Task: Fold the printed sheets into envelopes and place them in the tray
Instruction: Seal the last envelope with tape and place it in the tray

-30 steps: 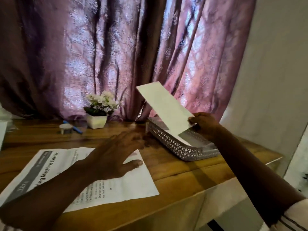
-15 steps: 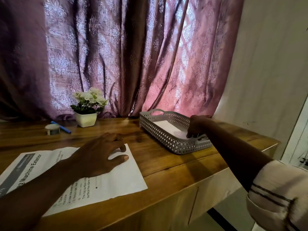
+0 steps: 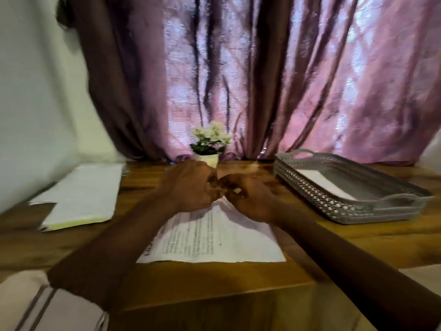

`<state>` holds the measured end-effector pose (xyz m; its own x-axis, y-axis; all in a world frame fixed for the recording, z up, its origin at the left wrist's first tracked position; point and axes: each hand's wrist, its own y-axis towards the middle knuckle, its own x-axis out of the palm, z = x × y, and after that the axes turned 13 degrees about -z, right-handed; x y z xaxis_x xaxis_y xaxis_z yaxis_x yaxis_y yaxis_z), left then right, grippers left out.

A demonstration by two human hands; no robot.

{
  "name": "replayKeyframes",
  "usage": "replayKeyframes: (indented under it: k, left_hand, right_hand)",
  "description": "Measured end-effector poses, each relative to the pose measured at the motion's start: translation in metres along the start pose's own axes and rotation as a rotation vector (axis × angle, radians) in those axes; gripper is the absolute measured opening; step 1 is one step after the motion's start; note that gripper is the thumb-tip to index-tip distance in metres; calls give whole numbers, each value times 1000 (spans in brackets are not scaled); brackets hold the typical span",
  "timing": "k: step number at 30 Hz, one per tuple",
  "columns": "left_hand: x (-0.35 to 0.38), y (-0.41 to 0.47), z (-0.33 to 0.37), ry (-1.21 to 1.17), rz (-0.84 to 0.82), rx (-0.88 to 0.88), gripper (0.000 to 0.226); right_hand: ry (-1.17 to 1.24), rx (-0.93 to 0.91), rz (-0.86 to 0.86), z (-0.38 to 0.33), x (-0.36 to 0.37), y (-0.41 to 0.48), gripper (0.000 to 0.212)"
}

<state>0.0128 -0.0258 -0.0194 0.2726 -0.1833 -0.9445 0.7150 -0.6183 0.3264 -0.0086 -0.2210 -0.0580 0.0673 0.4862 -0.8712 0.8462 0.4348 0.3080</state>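
Right, both hands are meeting at the far edge of the printed sheet (image 3: 212, 237), which is lying flat on the wooden desk (image 3: 334, 237) straight in front of the person, text side up. Left hand (image 3: 191, 187) is sitting curled at the sheet's far left part, fingers (image 3: 211, 181) bent inward; right hand (image 3: 248, 199) is sitting just beside it, fingers (image 3: 229, 185) curled too, and the two hands are touching or nearly touching at the knuckles. A bit of white is showing under the right fingers, so that hand is looking pinched on the sheet's far edge, but motion blur is making it hard to confirm; cannot tell whether the left hand is actually gripping paper or just pressing on it.

Grey perforated tray (image 3: 334, 204) is sitting on the desk to the right, near the right hand but apart from it, and a folded white envelope (image 3: 324, 185) is lying flat inside it. A stack of white paper (image 3: 83, 192) with a yellow lower edge is lying on the desk's left side, well apart from the hands. A small white pot of white flowers (image 3: 210, 142) is standing at the back of the desk, just behind the left hand, in front of the pink curtain (image 3: 310, 80). Striped sleeve (image 3: 52, 309) is showing at bottom left
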Motion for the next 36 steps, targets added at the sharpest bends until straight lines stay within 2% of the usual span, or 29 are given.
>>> replayKeyframes:
  k: [3,5,6,9,11,13,17,21,24,29,31,32,34,36]
  left_hand:
    - [-4,-41,-21,-20,-122,-250,46]
    - [-1,-74,-31,-32,-226,-447,58]
    - [0,-86,-32,-48,-267,-507,66]
    - [7,-99,-37,-18,-312,-569,79]
    - [11,-89,-38,6,-333,-588,81]
    - [16,-68,-47,-5,-368,-605,80]
    - [26,-17,-65,-95,-421,-518,78]
    - [35,14,-83,-158,-492,-420,94]
    - [43,28,-97,-134,-395,-377,90]
    - [49,38,-115,-237,-343,-372,60]
    - [50,38,-118,-298,-276,-315,42]
    - [50,40,-118,-319,-225,-268,41]
    - [49,40,-115,-301,-134,-221,48]
    - [44,39,-105,-174,-64,-181,40]
  right_hand:
    - [-13,-105,-197,-10,14,12,18]
    - [-235,-68,-343,-12,26,22,55]
    - [-372,-3,-389,-13,29,27,66]
    - [-612,73,-339,-20,29,41,77]
    - [-678,18,-254,-27,28,45,78]
    - [-690,-37,-193,-27,34,45,70]
    - [-668,77,-101,-25,42,39,66]
    - [-647,97,-75,-23,42,39,69]
    - [-543,107,-109,-13,45,43,73]
    - [-327,161,-198,4,50,54,74]
    - [-286,183,-187,5,51,58,70]
    - [-269,199,-182,6,51,58,68]
    - [-183,228,-125,8,53,61,60]
    - [28,253,54,14,56,64,51]
